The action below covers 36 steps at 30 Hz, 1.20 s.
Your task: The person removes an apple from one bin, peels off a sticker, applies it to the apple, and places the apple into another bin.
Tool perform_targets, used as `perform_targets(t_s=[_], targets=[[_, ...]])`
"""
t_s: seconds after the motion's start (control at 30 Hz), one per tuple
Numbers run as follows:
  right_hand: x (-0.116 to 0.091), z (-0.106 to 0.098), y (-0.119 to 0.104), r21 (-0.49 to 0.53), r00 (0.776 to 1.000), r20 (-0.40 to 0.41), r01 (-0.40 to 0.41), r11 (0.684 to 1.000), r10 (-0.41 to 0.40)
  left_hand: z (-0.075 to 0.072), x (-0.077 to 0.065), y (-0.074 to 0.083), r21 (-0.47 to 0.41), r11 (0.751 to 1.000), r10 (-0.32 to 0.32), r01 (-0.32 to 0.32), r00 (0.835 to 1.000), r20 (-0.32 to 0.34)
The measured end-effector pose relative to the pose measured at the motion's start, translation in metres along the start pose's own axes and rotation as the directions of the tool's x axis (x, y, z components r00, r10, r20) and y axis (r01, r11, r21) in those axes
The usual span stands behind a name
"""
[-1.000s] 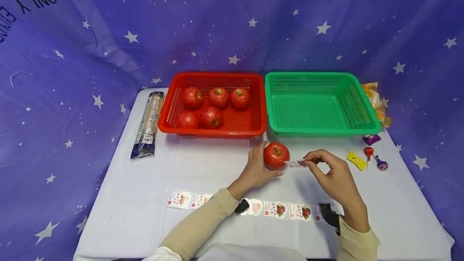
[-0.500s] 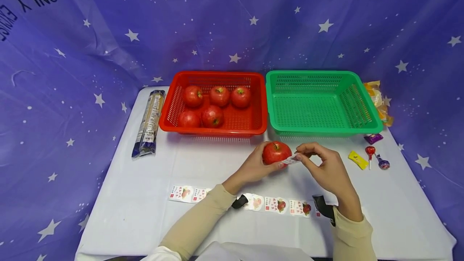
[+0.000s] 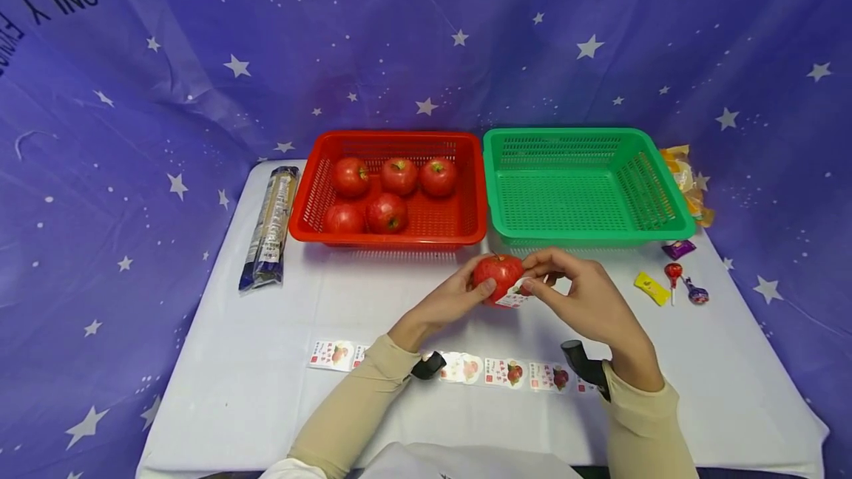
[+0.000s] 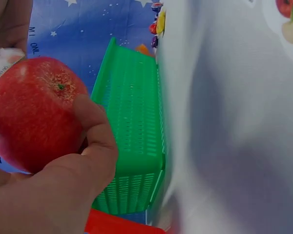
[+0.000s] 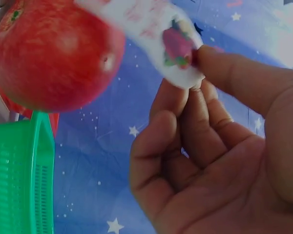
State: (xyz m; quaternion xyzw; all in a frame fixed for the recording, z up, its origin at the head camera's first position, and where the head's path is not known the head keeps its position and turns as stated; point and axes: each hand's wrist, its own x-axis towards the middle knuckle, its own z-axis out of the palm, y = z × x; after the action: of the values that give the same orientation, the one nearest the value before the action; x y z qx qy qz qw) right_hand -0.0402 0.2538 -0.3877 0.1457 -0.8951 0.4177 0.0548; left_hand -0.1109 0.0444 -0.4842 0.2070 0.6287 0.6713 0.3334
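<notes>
My left hand [image 3: 447, 297] grips a red apple [image 3: 495, 276] in front of the two baskets, its thumb lying across the front of the fruit. In the left wrist view the apple [image 4: 36, 114] shows its dimpled end near the thumb. My right hand [image 3: 589, 301] pinches the rounded end of a white sticker [image 3: 513, 297] printed with red characters and an apple picture. The far end of this sticker [image 5: 141, 24] overlaps the apple's side in the right wrist view, while thumb and fingertip hold the picture end.
A red basket [image 3: 389, 241] holds several apples, and a green basket [image 3: 592, 231] stands beside it. A strip of stickers [image 3: 504, 373] lies near the front, partly under the forearms. Wrapped candies [image 3: 652, 288] and lollipops [image 3: 674, 272] lie right; a long plastic packet [image 3: 271, 231] lies left.
The apple tilted and shifted slightly left in my left hand, its thumb now across the front. My right hand moved left, bringing the sticker from beside the apple to its front right side.
</notes>
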Motion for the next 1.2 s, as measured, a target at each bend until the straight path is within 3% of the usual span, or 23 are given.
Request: perform_targets(t_s=[0.3, 0.57, 0.87, 1.07, 1.2], targets=[[0.013, 0.010, -0.007, -0.119, 0.999, 0.028, 0.028, 0.992, -0.025, -0.004, -0.003, 0.004, 0.053, 0.999, -0.003, 0.001, 0.999, 0.044], [0.017, 0.014, -0.009, -0.152, 1.000, 0.024, 0.021, 0.988, -0.018, -0.005, -0.005, 0.004, 0.058, 0.998, 0.009, -0.013, 0.998, 0.067], [0.009, 0.005, -0.023, -0.115, 0.999, 0.019, 0.044, 0.992, -0.042, -0.005, -0.004, 0.006, 0.000, 1.000, -0.016, 0.016, 1.000, 0.009], [0.011, 0.004, -0.024, -0.063, 0.996, 0.053, 0.072, 0.995, -0.069, -0.007, -0.004, 0.006, -0.022, 1.000, -0.004, 0.005, 1.000, 0.019], [0.019, 0.009, -0.017, -0.075, 0.997, 0.063, 0.046, 0.996, -0.042, -0.007, -0.003, 0.008, -0.008, 1.000, 0.009, -0.009, 1.000, 0.023]])
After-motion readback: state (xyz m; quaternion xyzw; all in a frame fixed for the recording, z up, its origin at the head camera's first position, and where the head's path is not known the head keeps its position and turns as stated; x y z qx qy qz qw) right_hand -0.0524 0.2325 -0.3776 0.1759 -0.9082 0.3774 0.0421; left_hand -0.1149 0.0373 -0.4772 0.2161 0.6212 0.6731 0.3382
